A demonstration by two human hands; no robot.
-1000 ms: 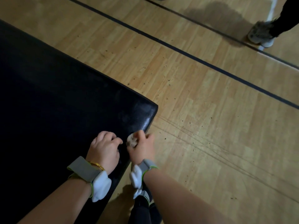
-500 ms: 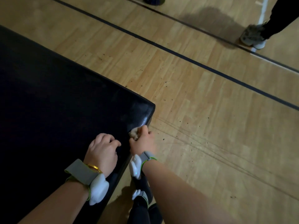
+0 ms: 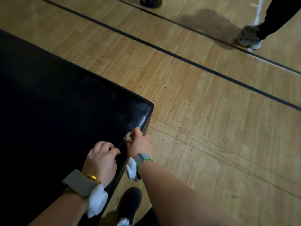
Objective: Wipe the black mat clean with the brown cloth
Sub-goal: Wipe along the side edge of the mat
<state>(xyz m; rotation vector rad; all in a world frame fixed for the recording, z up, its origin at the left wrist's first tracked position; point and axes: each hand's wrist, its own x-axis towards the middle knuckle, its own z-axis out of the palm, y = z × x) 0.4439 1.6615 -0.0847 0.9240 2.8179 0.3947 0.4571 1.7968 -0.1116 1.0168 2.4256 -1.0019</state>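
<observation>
The thick black mat [image 3: 57, 111] fills the left half of the head view, its near right corner pointing toward the floor. My right hand [image 3: 140, 143] grips a bunched brown cloth [image 3: 128, 138] and presses it against the mat's right edge, just below that corner. Most of the cloth is hidden inside the fist. My left hand [image 3: 101, 159] rests on the mat's top beside the same edge, fingers curled under, holding nothing.
A wooden gym floor [image 3: 211, 128] with dark lines and scattered specks spreads to the right. Another person's shoe [image 3: 249, 38] and leg stand at the top right. A dark object [image 3: 150, 2] sits at the top edge. My own shoe [image 3: 130, 203] is below.
My right hand has slid the cloth forward along the mat's right edge toward the corner. My left hand has stayed on the mat top.
</observation>
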